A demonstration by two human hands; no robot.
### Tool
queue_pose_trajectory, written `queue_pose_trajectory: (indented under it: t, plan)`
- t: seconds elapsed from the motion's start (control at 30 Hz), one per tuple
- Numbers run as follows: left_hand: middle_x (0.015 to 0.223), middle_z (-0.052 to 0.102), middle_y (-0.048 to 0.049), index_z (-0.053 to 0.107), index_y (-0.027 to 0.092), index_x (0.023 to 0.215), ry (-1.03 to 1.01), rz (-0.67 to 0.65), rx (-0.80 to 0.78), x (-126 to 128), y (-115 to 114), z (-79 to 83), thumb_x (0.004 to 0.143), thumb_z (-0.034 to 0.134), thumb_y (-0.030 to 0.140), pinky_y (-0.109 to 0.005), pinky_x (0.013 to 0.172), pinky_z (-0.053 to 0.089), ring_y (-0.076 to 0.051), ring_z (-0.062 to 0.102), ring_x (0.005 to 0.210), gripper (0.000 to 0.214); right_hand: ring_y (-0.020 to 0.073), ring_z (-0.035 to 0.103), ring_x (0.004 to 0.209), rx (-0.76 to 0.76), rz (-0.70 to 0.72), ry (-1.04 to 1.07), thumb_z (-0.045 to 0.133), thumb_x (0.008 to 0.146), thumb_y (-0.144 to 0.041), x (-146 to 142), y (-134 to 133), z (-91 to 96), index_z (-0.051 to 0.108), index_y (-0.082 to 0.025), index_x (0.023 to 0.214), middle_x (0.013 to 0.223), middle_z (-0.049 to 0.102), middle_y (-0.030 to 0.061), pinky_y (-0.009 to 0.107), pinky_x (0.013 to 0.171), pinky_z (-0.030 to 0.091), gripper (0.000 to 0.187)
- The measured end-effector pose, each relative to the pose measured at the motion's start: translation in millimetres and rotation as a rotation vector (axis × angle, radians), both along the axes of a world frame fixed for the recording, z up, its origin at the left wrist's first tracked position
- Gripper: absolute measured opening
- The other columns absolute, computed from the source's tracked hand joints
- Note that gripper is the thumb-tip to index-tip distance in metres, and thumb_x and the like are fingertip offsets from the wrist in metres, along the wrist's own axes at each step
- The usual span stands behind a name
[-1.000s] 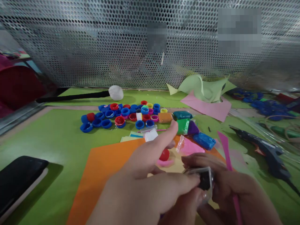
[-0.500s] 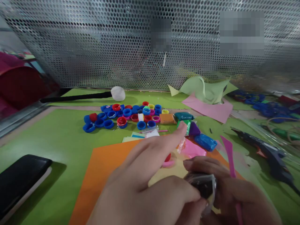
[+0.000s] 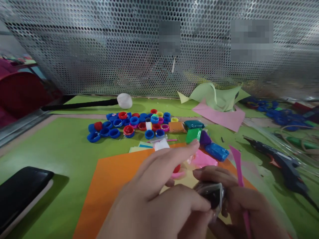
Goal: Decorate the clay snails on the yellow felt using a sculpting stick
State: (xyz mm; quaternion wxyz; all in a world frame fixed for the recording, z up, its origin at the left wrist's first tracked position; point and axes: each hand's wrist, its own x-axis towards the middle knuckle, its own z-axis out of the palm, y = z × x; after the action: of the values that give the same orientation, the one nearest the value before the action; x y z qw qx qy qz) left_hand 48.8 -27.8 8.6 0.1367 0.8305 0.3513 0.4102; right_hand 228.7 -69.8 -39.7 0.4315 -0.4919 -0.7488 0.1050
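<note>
Both hands meet low in the view over an orange paper sheet (image 3: 109,179). My left hand (image 3: 159,202) pinches a small clear packet of black clay (image 3: 211,196) with thumb and lower fingers, its index finger stretched out forward. My right hand (image 3: 239,205) grips the same packet from the right and also holds a pink plastic tool (image 3: 239,169) that sticks up. Just beyond the fingers lie a red ball on a pink clay piece (image 3: 177,170) and a pink clay packet (image 3: 203,159).
Several blue, red and pink bottle caps (image 3: 129,124) lie ahead, with orange, teal, green, purple and blue clay packets (image 3: 194,132) beside them. A glue gun (image 3: 281,162) lies right, a black phone (image 3: 22,189) left. Crumpled green and pink paper (image 3: 219,103) sits before a perforated metal wall (image 3: 124,49).
My hands stay together on the black clay packet, shifting slightly. The left index finger has lowered a little. The view has moved slightly.
</note>
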Motion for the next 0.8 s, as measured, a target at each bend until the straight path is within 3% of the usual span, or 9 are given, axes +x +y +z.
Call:
queue_pose_trajectory:
  t: [0.13,0.23,0.33,0.4,0.57,0.7,0.8]
  plan:
    - [0.127,0.056,0.0005,0.065,0.027,0.075,-0.048,-0.007,-0.065,-0.5,0.6,-1.2,0.074,0.063,0.012,-0.02,0.069,0.058,-0.018,0.065,0.097,0.015,0.0183,0.058,0.104,-0.002,-0.027,0.005,0.057,0.078,-0.01,5.5,1.0,-4.6,0.038,-0.024,0.074,0.11,0.059,0.0036,0.027,0.08,0.053,0.024]
    - [0.129,0.055,0.0023,0.066,0.028,0.08,-0.008,0.001,-0.057,-2.0,3.2,0.2,0.078,0.057,0.012,-0.021,0.08,0.055,-0.017,0.06,0.108,0.019,0.0185,0.062,0.087,-0.042,-0.193,0.015,0.053,0.083,-0.017,15.2,7.1,-7.3,0.04,-0.024,0.081,0.097,0.061,0.0043,0.029,0.068,0.052,0.014]
    - [0.125,0.059,0.003,0.067,0.03,0.085,-0.006,-0.032,-0.051,-3.3,6.8,0.0,0.081,0.054,0.014,-0.019,0.079,0.055,-0.015,0.063,0.103,0.02,0.0162,0.054,0.055,-0.037,-0.354,-0.272,0.05,0.084,-0.03,29.6,14.6,-8.1,0.044,-0.024,0.086,0.069,0.056,-0.002,0.03,0.053,0.042,0.008]
    - [0.122,0.061,0.0038,0.067,0.031,0.086,0.011,-0.069,-0.077,-4.0,8.9,-0.5,0.08,0.055,0.016,-0.018,0.077,0.056,-0.014,0.064,0.1,0.02,0.0171,0.051,0.052,-0.011,-0.403,-0.458,0.048,0.084,-0.035,38.0,17.9,-6.4,0.043,-0.023,0.081,0.062,0.052,-0.0027,0.031,0.053,0.039,0.013]
    - [0.115,0.064,0.0092,0.068,0.035,0.072,-0.011,-0.08,-0.195,-4.4,10.4,0.4,0.071,0.064,0.015,-0.02,0.081,0.054,-0.014,0.061,0.105,0.021,0.023,0.054,0.052,0.125,-0.415,-0.795,0.046,0.074,-0.031,48.2,17.7,0.7,0.035,-0.024,0.068,0.056,0.053,0.0004,0.039,0.059,0.038,0.014]
    - [0.114,0.065,0.0092,0.069,0.035,0.074,-0.02,-0.111,-0.255,-5.4,10.6,4.2,0.072,0.062,0.014,-0.022,0.081,0.054,-0.014,0.061,0.106,0.022,0.0247,0.053,0.044,0.092,-0.355,-1.027,0.049,0.071,-0.035,59.2,8.8,-0.7,0.044,-0.025,0.073,0.05,0.054,-0.0013,0.048,0.059,0.038,0.012]
    - [0.114,0.065,0.0076,0.069,0.034,0.077,-0.033,-0.165,-0.351,-4.7,10.5,6.3,0.078,0.057,0.016,-0.017,0.069,0.057,-0.014,0.062,0.104,0.021,0.0233,0.051,0.039,0.061,-0.295,-1.055,0.05,0.073,-0.034,70.9,-0.5,-2.8,0.047,-0.025,0.068,0.045,0.05,-0.0024,0.052,0.061,0.038,0.011]
